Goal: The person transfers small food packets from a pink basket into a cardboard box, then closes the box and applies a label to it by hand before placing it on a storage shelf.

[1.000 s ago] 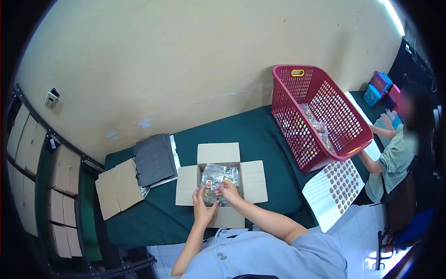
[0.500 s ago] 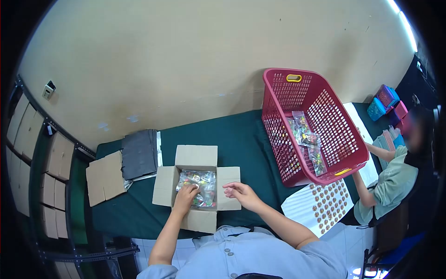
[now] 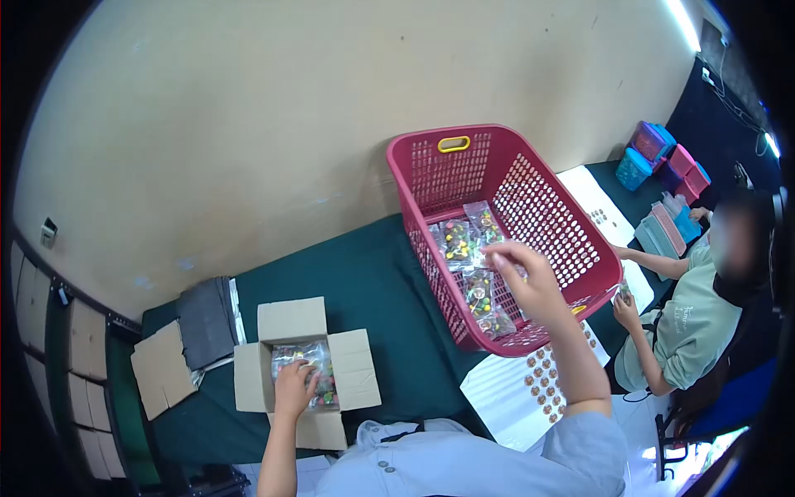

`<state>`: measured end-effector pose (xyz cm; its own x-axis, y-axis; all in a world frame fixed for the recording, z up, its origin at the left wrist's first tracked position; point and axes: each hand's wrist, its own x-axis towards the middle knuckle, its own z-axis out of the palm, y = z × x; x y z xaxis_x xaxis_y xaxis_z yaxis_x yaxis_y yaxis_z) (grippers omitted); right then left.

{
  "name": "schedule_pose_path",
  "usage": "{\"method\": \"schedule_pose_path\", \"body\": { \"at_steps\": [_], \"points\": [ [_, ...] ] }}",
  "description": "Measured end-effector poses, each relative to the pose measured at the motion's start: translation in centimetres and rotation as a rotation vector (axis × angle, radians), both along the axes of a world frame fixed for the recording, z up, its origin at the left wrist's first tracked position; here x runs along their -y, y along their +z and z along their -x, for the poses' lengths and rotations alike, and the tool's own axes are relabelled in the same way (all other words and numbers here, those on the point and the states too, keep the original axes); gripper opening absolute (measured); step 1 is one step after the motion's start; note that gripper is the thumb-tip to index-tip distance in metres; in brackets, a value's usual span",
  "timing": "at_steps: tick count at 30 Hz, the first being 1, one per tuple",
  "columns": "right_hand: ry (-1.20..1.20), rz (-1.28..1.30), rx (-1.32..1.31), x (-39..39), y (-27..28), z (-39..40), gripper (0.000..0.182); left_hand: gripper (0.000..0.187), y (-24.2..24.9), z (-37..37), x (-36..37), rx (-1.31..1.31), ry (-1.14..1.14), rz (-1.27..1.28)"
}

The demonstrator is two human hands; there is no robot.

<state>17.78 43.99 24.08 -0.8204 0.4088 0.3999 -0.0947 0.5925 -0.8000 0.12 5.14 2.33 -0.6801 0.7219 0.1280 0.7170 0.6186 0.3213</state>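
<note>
My left hand (image 3: 294, 388) is inside the open cardboard box (image 3: 354, 369), resting on clear plastic bags of colourful pieces (image 3: 321, 364). Its fingers are slightly spread, and nothing is seen gripped in them. Over the maroon basket (image 3: 517, 137) reaches my right hand (image 3: 523, 277), its fingers apart and curved above the bags. Several clear bags with colourful contents (image 3: 458, 242) lie on the basket's floor, partly behind that hand.
Flattened cardboard (image 3: 164, 370) and dark folders (image 3: 207, 323) lie at the left of the green-covered table (image 3: 373, 286). White sheets with round brown pieces (image 3: 505, 398) are beside the basket. A co-worker (image 3: 691, 315) sits at the right, near coloured containers (image 3: 634, 169).
My right hand has moved from beside the box to over the basket's inside. My left hand stays in the box. The view has shifted to the right.
</note>
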Motion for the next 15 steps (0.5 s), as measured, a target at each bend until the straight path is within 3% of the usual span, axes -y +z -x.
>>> {"method": "schedule_pose_path", "body": {
  "at_steps": [3, 5, 9, 11, 13, 14, 15],
  "points": [
    [-0.008, -0.108, 0.256, -5.7, -1.2, 2.6, 0.022, 0.018, 5.3, -1.0, -6.1, -0.031, -0.101, -0.139],
    [0.049, -0.213, 0.589, -9.3, -3.9, 4.6, 0.034, 0.020, 10.0, -1.8, -11.3, -0.022, -0.292, -0.305],
    [0.293, -0.650, 1.067, -12.9, -11.0, 6.6, 0.039, 0.021, 18.4, -4.6, -20.9, 0.396, -0.665, -0.642],
    [0.386, -0.596, 1.184, -14.4, -15.0, 7.6, 0.037, 0.023, 20.0, -5.6, -25.8, 0.517, -0.791, -0.715],
    [0.367, -0.603, 1.158, -15.8, -15.2, 7.9, 0.036, 0.025, 20.3, -6.2, -30.7, 0.601, -0.779, -0.731],
    [0.365, -0.611, 1.137, -16.6, -15.5, 8.1, 0.036, 0.035, 18.7, -5.8, -33.2, 0.445, -0.771, -0.731],
    [0.366, -0.622, 1.122, -17.4, -15.4, 8.2, 0.036, 0.035, 17.0, -5.7, -34.9, 0.447, -0.769, -0.747]
  ]
}}
